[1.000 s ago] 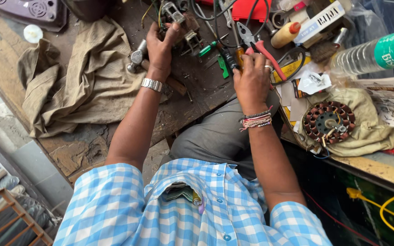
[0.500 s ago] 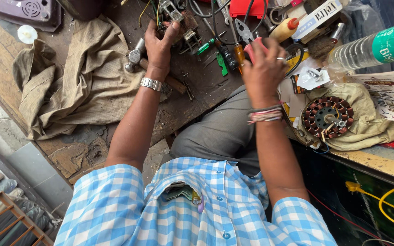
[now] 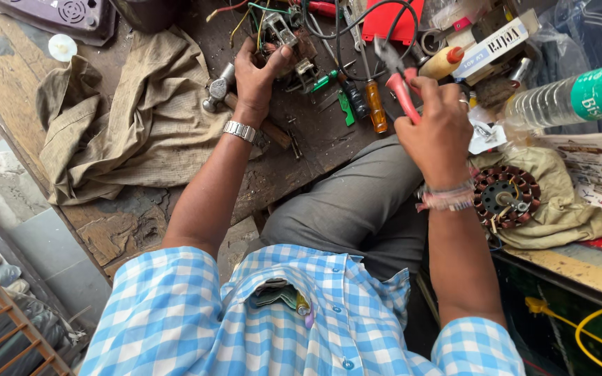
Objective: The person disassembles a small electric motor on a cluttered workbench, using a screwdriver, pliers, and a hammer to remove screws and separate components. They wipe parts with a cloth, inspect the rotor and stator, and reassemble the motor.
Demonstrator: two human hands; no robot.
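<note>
Cluttered workbench (image 3: 175,202), right hand (image 3: 440,132) fisted round red-handled pliers (image 3: 402,87)

right hand (image 3: 439,122) gripping red-handled pliers (image 3: 400,85) (raised)

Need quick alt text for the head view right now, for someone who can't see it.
Seen from above, the right hand holds red-handled pliers over a cluttered wooden workbench, while the left hand grips a small wired electrical part. A hammer lies beside a crumpled cloth.
</note>
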